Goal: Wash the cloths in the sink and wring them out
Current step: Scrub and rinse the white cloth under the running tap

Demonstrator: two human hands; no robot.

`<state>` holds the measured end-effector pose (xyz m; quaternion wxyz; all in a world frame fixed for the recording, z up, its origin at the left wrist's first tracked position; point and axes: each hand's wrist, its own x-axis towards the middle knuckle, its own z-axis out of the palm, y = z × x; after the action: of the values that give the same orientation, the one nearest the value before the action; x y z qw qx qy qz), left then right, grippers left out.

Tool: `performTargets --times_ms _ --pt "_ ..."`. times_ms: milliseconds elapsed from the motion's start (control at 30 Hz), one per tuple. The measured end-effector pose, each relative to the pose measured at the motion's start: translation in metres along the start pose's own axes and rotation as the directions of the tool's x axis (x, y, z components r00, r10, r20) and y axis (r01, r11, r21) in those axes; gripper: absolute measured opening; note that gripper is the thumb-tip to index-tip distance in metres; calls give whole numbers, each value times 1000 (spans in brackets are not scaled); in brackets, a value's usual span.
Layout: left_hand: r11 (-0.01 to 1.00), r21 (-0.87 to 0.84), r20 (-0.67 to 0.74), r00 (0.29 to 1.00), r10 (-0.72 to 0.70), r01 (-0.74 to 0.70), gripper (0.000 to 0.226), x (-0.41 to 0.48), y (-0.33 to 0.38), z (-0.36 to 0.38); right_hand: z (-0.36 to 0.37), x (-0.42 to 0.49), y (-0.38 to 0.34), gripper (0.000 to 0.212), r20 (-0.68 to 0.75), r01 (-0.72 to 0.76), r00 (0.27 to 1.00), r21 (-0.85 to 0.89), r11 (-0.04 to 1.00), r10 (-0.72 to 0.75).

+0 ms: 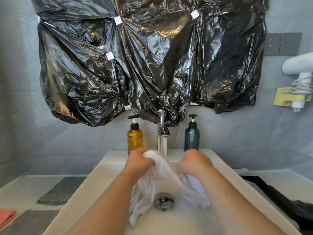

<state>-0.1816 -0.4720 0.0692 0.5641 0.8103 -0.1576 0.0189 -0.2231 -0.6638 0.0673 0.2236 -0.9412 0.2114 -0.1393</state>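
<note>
Both hands on white cloth [162, 168] over sink [94, 184], tap [162, 129] running.
Left hand [138, 161] has its fingers curled tight round one bunched end, right hand [194, 161] same on the other. Cloth stretches between them just below the water stream [164, 146], loose ends hanging either side of the drain [164, 200]. Amber bottle [135, 138] left of tap, blue bottle [191, 139] right. Grey cloths [62, 190] and pink cloth [6, 216] on counter left of sink.
</note>
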Motion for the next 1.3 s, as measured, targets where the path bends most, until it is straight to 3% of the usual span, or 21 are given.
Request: performTargets --times_ms 33,100,167,233,333,400,467,567,633,700,733,800,900,1000,1067,1133,1200,1233,1300 --pt "1000 -6 19 999 27 -27 21 0 1 3 9 -2 -8 21 48 80 995 157 984 -89" --pt "997 -4 6 997 73 -73 19 2 4 5 23 -7 -18 39 200 32 966 542 840 -166" --pt "997 1 -68 995 80 -80 18 7 4 6 36 -6 -16 54 344 -87 918 656 750 -194" --pt "995 66 -131 988 87 -79 15 9 -1 5 35 -8 -12 71 436 -131 877 621 773 -201" --pt "987 140 -112 990 89 -73 14 8 -5 3 32 -2 -13 39 320 -60 923 666 743 -213" --pt "995 97 -54 998 25 -20 13 7 -5 1 29 1 -13 34 216 -32 963 678 734 -158" --pt "996 65 93 994 -65 59 11 7 -4 0 26 4 -14 35 140 -25 985 704 709 -104" --pt "977 -38 351 918 -183 210 18 4 -2 0 14 1 -14 24 53 23 995 707 707 -85" --pt "964 -139 283 942 -182 228 23 7 -2 1 10 -3 -14 25 75 19 992 714 700 -104" --pt "965 -203 127 981 -145 169 18 9 -1 0 7 -9 -16 40 238 -47 953 730 682 -189" --pt "967 -216 67 990 -125 137 14 8 0 0 8 -14 -17 47 357 -98 907 690 717 -221" --pt "972 -217 -10 995 -95 91 13 8 0 1 8 -21 -20 38 491 -50 826 552 833 -275" --pt "962 -257 -37 994 -103 91 10 3 2 1 2 -20 -24 40 392 -20 907 401 916 -151" --pt "916 -363 92 985 -146 170 13 0 2 -1 -2 -14 -25 39 263 -48 962 438 898 -76" --pt "832 -479 198 958 -208 280 26 1 2 1 -2 -16 -24 36 219 -81 973 614 785 -71" --pt "783 -541 207 951 -231 308 39 4 2 6 3 -20 -21 25 220 -139 972 820 554 -82" --pt "852 -488 39 980 -196 190 44 12 1 11 9 -23 -24 22 242 -193 968 888 417 -68" --pt "906 -409 -79 984 -157 111 44 13 1 13 13 -25 -26 30 235 -182 970 876 446 -66" --pt "965 -262 -271 960 -66 -7 39 12 5 16 19 -33 -36 37 127 -58 989 795 604 -71"
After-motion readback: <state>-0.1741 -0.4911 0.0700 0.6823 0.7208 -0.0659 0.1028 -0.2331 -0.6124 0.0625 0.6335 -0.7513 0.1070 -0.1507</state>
